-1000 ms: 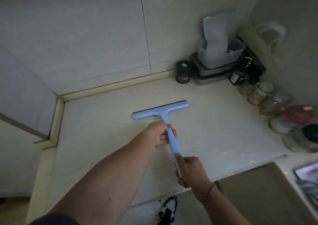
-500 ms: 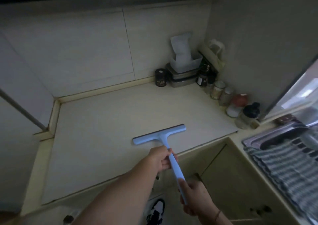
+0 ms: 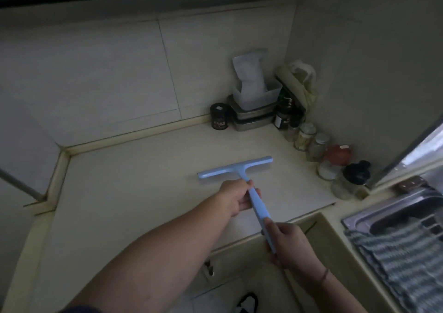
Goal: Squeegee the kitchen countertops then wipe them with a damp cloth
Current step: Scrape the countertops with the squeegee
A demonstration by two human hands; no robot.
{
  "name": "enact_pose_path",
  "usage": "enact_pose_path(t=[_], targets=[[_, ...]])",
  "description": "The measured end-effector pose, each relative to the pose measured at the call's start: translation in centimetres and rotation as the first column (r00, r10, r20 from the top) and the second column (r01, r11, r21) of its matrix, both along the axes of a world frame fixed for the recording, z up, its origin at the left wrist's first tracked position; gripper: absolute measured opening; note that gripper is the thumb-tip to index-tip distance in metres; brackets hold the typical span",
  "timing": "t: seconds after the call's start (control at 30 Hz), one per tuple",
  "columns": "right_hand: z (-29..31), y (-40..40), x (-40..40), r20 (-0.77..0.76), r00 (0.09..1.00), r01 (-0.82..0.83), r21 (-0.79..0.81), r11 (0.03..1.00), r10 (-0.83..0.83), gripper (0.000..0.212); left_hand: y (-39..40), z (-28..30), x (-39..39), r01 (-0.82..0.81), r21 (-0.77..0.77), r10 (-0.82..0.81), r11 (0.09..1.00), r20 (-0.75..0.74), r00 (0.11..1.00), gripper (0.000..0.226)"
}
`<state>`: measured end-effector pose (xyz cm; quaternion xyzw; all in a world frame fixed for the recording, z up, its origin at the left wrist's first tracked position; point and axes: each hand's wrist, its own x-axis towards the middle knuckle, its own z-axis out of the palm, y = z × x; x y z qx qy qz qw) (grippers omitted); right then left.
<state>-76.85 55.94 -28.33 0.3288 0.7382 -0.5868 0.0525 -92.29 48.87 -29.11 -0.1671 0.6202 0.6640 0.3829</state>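
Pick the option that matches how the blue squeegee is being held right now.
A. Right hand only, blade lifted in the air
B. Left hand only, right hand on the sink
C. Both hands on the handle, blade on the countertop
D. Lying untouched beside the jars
C. The left hand grips the squeegee near its blade, the right hand grips the handle's end, and the blade rests on the countertop.

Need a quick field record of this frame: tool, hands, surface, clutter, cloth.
tool: blue squeegee, blade down on the countertop
left hand: grips the handle just behind the blade
right hand: grips the handle's end, off the counter's front edge
clutter: black tin, stacked metal containers topped by a plastic tub, a row of jars along the right wall
cloth: striped cloth lies over the sink, untouched
stage: squeegeeing; wiping not yet begun
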Motion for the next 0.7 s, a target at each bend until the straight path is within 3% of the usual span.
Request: enact_pose_path(t=[0.17, 0.4, 0.53, 0.7], targets=[[0.2, 5.7, -7.9, -0.002, 0.999, 0.037, -0.051, 0.998, -0.037, 0.045, 5.5, -0.3, -7.5, -0.007, 0.037, 0.006, 0.999, 0.025, 1.0, 0.013], [-1.6, 10.2, -15.8, 0.034, 0.995, 0.098, -0.119, 0.988, -0.094, 0.043, 10.0, -2.0, -14.9, -0.022, -0.033, 0.022, 0.999, 0.013, 1.0, 0.014], [-2.9, 10.9, -17.2, 0.049, 0.992, 0.122, -0.15, 0.981, -0.116, 0.044, 11.4, -3.0, -16.1, -0.038, -0.098, 0.035, 0.994, -0.032, 0.999, 0.016], [-3.8, 10.9, -15.6, 0.124, 0.985, 0.143, -0.178, 0.974, -0.122, 0.042, 11.6, -3.3, -14.6, -0.012, -0.126, 0.014, 0.992, 0.014, 1.0, 0.012]])
